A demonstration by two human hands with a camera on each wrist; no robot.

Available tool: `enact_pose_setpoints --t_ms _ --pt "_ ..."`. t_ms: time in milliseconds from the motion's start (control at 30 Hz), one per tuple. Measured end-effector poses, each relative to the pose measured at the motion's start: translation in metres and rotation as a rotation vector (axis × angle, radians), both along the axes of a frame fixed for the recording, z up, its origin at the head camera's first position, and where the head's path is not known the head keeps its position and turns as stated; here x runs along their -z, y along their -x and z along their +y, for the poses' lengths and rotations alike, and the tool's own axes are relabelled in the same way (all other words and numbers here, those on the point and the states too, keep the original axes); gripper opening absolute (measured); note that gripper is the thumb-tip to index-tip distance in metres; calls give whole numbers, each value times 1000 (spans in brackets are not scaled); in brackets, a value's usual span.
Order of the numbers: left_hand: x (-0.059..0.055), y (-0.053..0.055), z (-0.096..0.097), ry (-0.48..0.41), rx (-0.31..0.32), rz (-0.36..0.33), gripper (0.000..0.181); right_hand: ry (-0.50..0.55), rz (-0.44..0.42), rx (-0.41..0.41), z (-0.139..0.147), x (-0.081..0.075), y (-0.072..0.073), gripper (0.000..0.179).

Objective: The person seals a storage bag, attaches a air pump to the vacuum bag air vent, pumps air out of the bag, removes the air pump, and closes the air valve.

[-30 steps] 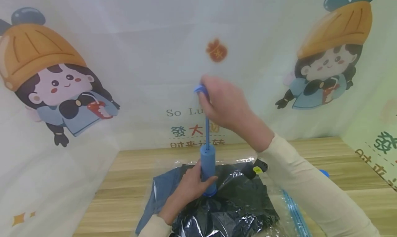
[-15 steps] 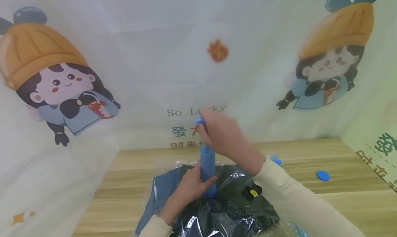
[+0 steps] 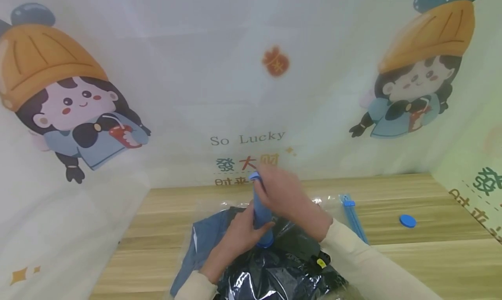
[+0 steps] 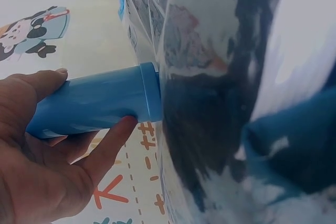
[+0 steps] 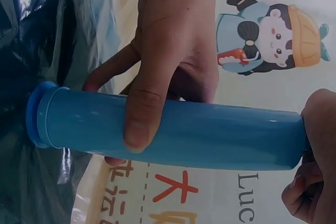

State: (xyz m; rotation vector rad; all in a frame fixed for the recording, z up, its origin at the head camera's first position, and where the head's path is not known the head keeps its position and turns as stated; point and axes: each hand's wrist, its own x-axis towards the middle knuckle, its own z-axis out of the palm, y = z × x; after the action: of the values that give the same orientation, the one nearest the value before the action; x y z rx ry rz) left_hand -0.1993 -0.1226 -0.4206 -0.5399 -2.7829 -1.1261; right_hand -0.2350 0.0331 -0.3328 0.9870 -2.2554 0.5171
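Observation:
A blue hand pump (image 3: 262, 215) stands upright on a clear plastic bag (image 3: 274, 278) packed with dark and blue clothing. My left hand (image 3: 238, 230) grips the pump's barrel low down; in the left wrist view the thumb and fingers wrap the barrel (image 4: 100, 100). Over the top, my right hand (image 3: 284, 191) holds the pump's handle (image 3: 255, 175), which is down close to the barrel. The right wrist view has the pump's flared base (image 5: 44, 114) against the bag's shiny film. The valve under the base is hidden.
On the wooden table (image 3: 427, 265) a round blue cap (image 3: 408, 221) lies to the right. The bag's blue zip strip with its slider (image 3: 349, 203) runs nearby. A small black item with a yellow label (image 3: 321, 263) shows near the right sleeve. Printed cloth walls (image 3: 188, 82) surround the table.
My right hand has pushed the handle down from high above the barrel until the rod is out of sight. The left hand keeps its grip in the same place.

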Motion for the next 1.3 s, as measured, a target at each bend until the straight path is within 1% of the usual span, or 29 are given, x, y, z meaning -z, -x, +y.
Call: enact_pose_setpoints --t_ms 167,300,400,500,600,733,967,1067,1167,1300 --pt "-2 0 0 -1 11 12 74 32 3 -15 1 1 1 10" --pt "-2 1 0 3 3 8 75 24 -5 -31 1 -1 1 8" --pt "-1 1 0 2 -4 5 76 4 0 -47 1 -5 2 9" --pt "0 1 0 -4 -7 2 76 -10 31 -49 0 -14 3 9" --pt "0 1 0 -7 -16 -16 75 -2 74 -57 0 -27 6 9" --pt "-1 0 1 -2 -27 -42 74 10 103 -78 2 -51 7 15" --pt "0 0 2 1 -35 -57 72 7 57 -61 5 -97 5 17" --pt "1 0 2 -5 -34 -63 74 -1 59 -50 7 -114 4 16" --pt "1 0 2 -10 -32 -59 74 -8 54 -29 8 -127 2 15" --pt "0 0 3 -11 -31 -52 73 -25 37 9 8 -136 -1 15"
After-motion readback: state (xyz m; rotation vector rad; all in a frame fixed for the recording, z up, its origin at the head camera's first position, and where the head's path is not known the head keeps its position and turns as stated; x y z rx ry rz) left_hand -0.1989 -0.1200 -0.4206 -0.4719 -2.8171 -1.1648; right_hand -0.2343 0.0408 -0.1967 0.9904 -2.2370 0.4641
